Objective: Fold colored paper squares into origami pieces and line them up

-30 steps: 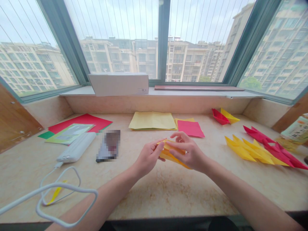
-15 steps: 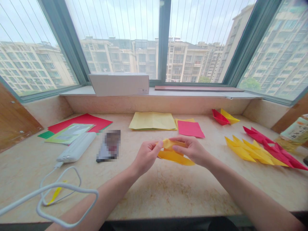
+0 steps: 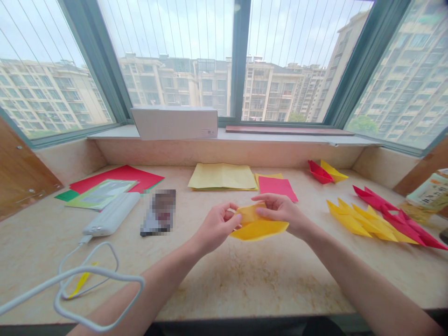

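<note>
1. Far left: a wooden panel (image 3: 21, 172) stands beside the green-framed window (image 3: 100, 60), which looks out on apartment blocks (image 3: 175, 84).
2. The work surface is a beige stone counter (image 3: 245, 280) with rust-coloured mottling. At its left front lies a looped white cable (image 3: 87, 280), with a thin yellow paper strip (image 3: 81, 280) inside the loop. The cable runs to a white power bank (image 3: 112, 213).
3. Behind the power bank, a printed booklet (image 3: 101, 193) lies on a red paper sheet (image 3: 119, 177), with a green paper corner (image 3: 66, 196) showing at its left. Right of the power bank is a flat item (image 3: 159, 212), too blurred to identify.
4. Centre: the left hand (image 3: 217, 227) is curled, pinching the folded yellow paper (image 3: 259, 228) at its left end. The right hand (image 3: 283, 210) is narrowed over the top of the paper, gripping it from the right. The paper is held between both hands, just in front of a pink paper square (image 3: 276, 188).
5. Behind the hands lies a pale yellow folded sheet (image 3: 221, 176). On the sill above sit a white box (image 3: 175, 122) and a dark flat board (image 3: 289, 130).
6. Right: a red paper boat (image 3: 319, 171) touches a yellow paper boat (image 3: 333, 171). Nearer the front, yellow folded pieces (image 3: 350, 217) overlap red folded pieces (image 3: 402, 217). A printed packet (image 3: 429, 193) stands at the edge.
</note>
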`<action>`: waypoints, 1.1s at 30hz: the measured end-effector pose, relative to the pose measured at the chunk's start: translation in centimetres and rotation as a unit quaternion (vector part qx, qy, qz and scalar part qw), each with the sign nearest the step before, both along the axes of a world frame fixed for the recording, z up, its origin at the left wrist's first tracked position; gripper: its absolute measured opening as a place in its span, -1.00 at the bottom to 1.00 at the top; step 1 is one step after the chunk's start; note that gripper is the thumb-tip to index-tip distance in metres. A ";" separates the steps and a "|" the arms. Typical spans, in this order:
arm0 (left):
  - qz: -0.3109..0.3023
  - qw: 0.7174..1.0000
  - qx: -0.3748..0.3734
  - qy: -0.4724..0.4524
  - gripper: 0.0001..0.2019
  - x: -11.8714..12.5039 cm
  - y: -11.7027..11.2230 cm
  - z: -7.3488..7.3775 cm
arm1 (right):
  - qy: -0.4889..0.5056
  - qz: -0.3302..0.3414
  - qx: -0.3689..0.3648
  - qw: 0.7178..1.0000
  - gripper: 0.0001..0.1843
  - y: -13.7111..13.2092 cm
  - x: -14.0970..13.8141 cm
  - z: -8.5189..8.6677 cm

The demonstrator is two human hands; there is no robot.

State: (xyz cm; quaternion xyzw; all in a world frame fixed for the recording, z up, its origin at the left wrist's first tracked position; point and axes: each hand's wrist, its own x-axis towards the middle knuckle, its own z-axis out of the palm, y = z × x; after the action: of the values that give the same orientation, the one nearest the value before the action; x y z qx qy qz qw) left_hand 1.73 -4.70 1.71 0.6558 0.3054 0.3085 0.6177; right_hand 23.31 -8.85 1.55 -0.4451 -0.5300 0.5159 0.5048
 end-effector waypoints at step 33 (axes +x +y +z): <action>-0.137 0.986 -0.069 0.058 -0.64 -0.3 -0.2 0.0 | -0.244 -0.119 0.226 0.935 -0.78 -1.0 -1.1 -0.1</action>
State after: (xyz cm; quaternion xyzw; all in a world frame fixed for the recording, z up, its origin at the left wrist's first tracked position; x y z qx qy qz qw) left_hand 1.41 -4.90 1.74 0.6642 0.2683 0.1605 0.6790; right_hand 22.19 -9.83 1.46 -0.4912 -0.6830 0.1941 0.5045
